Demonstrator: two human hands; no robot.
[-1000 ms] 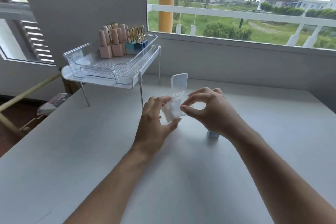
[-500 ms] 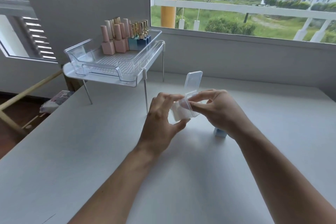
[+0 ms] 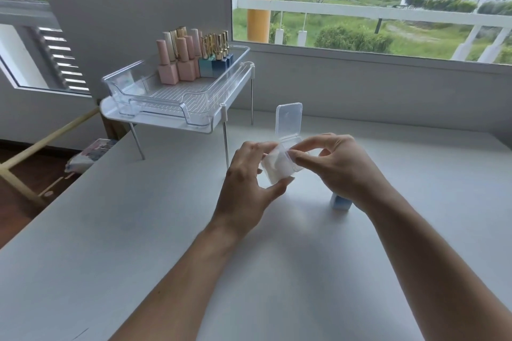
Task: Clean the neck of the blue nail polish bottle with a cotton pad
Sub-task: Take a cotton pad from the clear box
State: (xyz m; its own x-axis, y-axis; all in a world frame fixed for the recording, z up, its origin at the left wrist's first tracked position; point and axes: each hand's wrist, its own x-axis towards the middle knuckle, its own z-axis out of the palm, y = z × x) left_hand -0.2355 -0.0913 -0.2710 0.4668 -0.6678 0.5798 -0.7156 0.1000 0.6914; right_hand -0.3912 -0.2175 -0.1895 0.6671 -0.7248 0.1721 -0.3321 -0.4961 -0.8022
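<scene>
My left hand (image 3: 248,174) grips a small clear plastic box (image 3: 278,169) of white cotton pads above the white table (image 3: 138,230). The box's hinged lid (image 3: 288,119) stands open and upright. At the box's opening, my right hand (image 3: 336,166) pinches with thumb and forefinger; whether a pad is between them I cannot tell. The blue nail polish bottle (image 3: 341,202) stands on the table under my right wrist, which hides its neck and top.
A clear tray (image 3: 166,108) on a white legged shelf (image 3: 155,122) stands at the back left, holding pink nail polish bottles (image 3: 177,63) and blue ones with gold caps (image 3: 217,61). A grey wall and a window ledge run behind the table.
The box's lid has stayed open. My right thumb and forefinger have closed in at the box's opening. Both hands stayed over the same spot on the table.
</scene>
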